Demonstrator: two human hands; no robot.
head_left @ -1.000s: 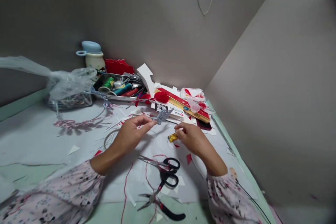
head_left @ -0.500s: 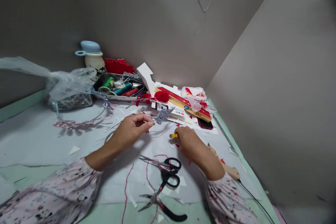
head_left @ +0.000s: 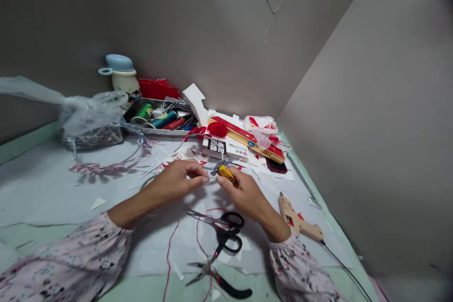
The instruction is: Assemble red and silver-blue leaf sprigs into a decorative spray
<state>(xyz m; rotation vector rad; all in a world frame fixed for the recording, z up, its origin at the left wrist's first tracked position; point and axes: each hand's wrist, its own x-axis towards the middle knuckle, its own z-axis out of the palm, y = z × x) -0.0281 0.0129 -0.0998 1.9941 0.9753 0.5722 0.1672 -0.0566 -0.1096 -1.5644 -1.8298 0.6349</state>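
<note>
My left hand (head_left: 179, 178) pinches the stem end of a small silver-grey ornament (head_left: 222, 164), perhaps a flower or butterfly; its shape is partly hidden. In my right hand (head_left: 244, 191) is a yellow lighter (head_left: 228, 174) with dark print, its top close to the ornament. I cannot make out a flame. Below both hands lie black-handled scissors (head_left: 231, 231) and pliers (head_left: 226, 283), with red threads (head_left: 170, 245) trailing across them. Off to the right of my right wrist rests a beige glue gun (head_left: 300, 222) with a black cord.
A headband (head_left: 106, 167) with pale leaf-like pieces lies at left, before a clear plastic bag (head_left: 88, 118). Behind are a metal tray (head_left: 161, 131) of thread spools and tools, a bottle (head_left: 123, 80), a red-and-gold box (head_left: 244, 137) and a phone (head_left: 276, 166). Walls close in behind and right.
My right hand has come up and left with the lighter, now close beside the ornament. The ornament has tilted lower; my left hand has barely moved. More of the glue gun shows.
</note>
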